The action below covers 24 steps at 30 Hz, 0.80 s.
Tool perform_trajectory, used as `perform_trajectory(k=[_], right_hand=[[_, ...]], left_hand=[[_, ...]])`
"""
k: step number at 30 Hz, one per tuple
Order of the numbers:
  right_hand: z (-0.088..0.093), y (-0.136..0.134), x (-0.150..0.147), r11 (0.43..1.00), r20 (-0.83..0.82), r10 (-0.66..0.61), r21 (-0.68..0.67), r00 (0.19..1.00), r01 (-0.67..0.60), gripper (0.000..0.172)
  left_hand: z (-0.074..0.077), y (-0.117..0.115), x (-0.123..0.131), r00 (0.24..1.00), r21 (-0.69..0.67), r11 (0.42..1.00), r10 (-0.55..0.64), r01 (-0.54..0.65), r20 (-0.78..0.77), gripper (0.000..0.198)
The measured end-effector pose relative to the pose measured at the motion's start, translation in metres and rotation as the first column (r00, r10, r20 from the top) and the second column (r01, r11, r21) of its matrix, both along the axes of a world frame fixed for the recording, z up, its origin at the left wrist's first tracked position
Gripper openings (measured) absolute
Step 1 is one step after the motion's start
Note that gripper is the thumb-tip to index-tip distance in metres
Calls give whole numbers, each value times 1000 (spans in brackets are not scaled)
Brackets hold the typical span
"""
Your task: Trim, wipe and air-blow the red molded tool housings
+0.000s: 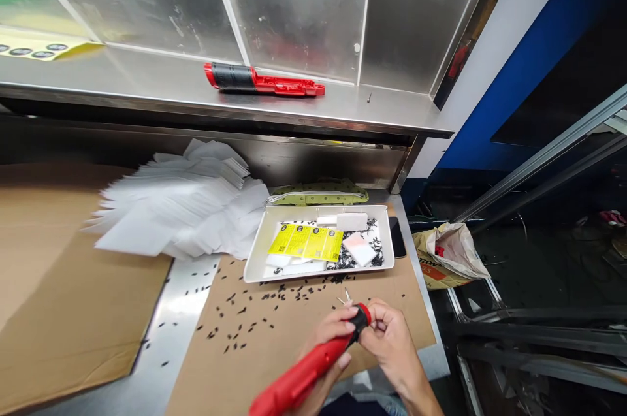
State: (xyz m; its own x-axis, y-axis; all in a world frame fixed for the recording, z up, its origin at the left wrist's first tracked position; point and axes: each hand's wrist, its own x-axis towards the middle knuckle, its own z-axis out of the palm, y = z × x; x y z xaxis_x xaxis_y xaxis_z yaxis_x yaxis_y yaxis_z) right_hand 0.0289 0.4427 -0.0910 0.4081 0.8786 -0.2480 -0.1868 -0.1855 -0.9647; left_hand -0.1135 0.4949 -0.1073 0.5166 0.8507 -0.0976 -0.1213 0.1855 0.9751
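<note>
A red plastic housing (308, 373) with a black band and a red rim lies across my left hand (336, 331), whose fingers are wrapped round it near the black end. The fingers of my right hand (386, 331) are pinched together at the red rim of that end; whatever they hold there is too small to make out. Just beyond my left fingertips, a pointed metal tip (347, 295) shows above the cardboard sheet (264, 344). Many small black pieces (235, 345) are scattered over the cardboard.
A white tray (252, 262) holds yellow labels (306, 243), white blocks and black bits. Behind it lies a green strip (318, 195). White foam sheets (181, 207) are piled left. Another red and black housing (264, 80) rests on the metal shelf. A paper bag (438, 272) stands right.
</note>
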Motion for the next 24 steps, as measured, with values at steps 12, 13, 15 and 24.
perform_trajectory(k=[12,13,15,24], right_hand=[[13,-10,2,994,-141,98,62,985,-90,50],[13,-10,1,997,-143,63,51,988,-56,47],[11,-8,0,999,-133,-7,45,991,13,43],[8,-7,-12,998,98,-41,48,994,36,43]], left_hand=[[-4,19,-15,967,-494,869,89,42,237,54],[-11,21,-17,955,-533,843,95,72,280,55],[-24,25,-19,936,-567,817,110,107,335,57],[-27,26,-19,931,-577,804,89,141,353,54]])
